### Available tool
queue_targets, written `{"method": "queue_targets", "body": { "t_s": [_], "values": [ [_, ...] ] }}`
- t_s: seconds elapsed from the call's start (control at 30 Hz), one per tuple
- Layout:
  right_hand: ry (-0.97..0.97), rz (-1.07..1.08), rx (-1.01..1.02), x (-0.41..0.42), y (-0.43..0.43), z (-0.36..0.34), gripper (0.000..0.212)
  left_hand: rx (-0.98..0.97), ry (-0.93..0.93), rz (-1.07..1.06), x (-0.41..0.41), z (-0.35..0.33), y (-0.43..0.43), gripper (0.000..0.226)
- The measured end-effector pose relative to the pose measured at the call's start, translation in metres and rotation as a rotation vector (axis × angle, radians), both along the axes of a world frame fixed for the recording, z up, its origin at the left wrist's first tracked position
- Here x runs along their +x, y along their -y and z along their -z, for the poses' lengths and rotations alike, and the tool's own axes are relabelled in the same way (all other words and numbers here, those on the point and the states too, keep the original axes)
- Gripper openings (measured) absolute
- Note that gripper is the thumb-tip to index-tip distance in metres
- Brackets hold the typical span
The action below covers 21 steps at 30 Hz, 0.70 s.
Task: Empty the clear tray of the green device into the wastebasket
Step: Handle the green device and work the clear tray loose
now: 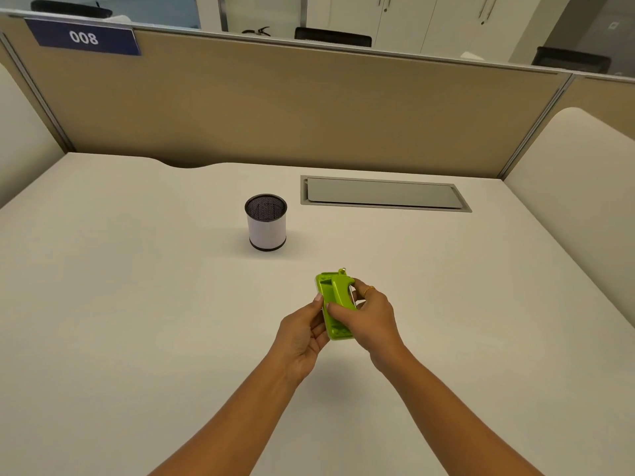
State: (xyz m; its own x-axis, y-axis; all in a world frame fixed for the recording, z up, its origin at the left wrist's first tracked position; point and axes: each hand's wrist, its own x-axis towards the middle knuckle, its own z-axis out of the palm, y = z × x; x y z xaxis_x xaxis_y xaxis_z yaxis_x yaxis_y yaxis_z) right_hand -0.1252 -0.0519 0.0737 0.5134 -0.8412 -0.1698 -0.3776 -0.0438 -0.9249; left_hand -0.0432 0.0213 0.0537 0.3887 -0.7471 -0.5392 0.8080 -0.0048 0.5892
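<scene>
The left hand and right hand grip the green device in curled fingers, its length aimed just right of the wastebasket beyond, which is nearer the left hand.

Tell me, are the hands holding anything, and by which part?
Both hold the green device: the left hand pinches its left edge, the right hand grips its right side with the thumb across the top.

The green device is smooth, glossy plastic. The wastebasket is black wire mesh — its wall wrapped in a matt white, paper-like sheet. Under it the surface looks smooth and matt; behind it, a dull grey flap and a cloth-like partition.
</scene>
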Motion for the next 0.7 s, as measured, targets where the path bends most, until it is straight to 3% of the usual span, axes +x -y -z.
{"method": "queue_targets", "body": {
  "t_s": [0.7],
  "values": [
    [-0.025, -0.011, -0.025, 0.0029, -0.0014, 0.0024, 0.049, 0.024, -0.047, -0.032, 0.0021, -0.0051, -0.0002, 0.024]
  ]
}}
